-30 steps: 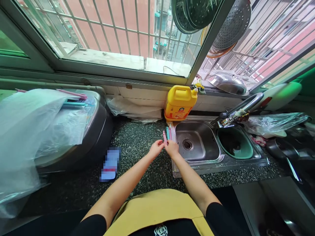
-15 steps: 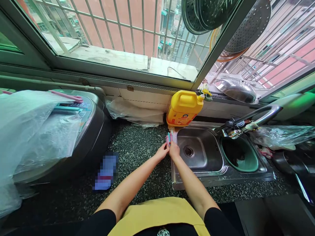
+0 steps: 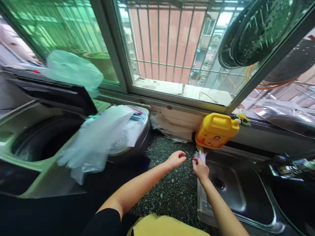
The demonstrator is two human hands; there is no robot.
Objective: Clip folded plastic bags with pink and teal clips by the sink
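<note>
My right hand [image 3: 201, 170] is closed at the left rim of the sink [image 3: 200, 205], its fingers around small blue and pink clips [image 3: 197, 155] that look like clothes pegs. To its left, over the dark speckled counter [image 3: 161, 193], my left hand [image 3: 176, 160] is raised with curled fingers. A reddish-pink bit shows at those fingertips, too small and blurred to name. Right behind the clips stands a yellow jug [image 3: 216, 131] with a pump top. The two hands are apart.
A washing machine [image 3: 22, 177] with its lid up is at the left, plastic bags [image 3: 98, 137] draped over its right part. Folded plastic [image 3: 169, 126] lies against the wall. The faucet [image 3: 287, 170] is at the right. Pans [image 3: 256, 36] hang by the barred window.
My left hand has come away from my right hand and moved left. The view has swung left, bringing the open washing machine into sight. My right hand stays by the clips.
</note>
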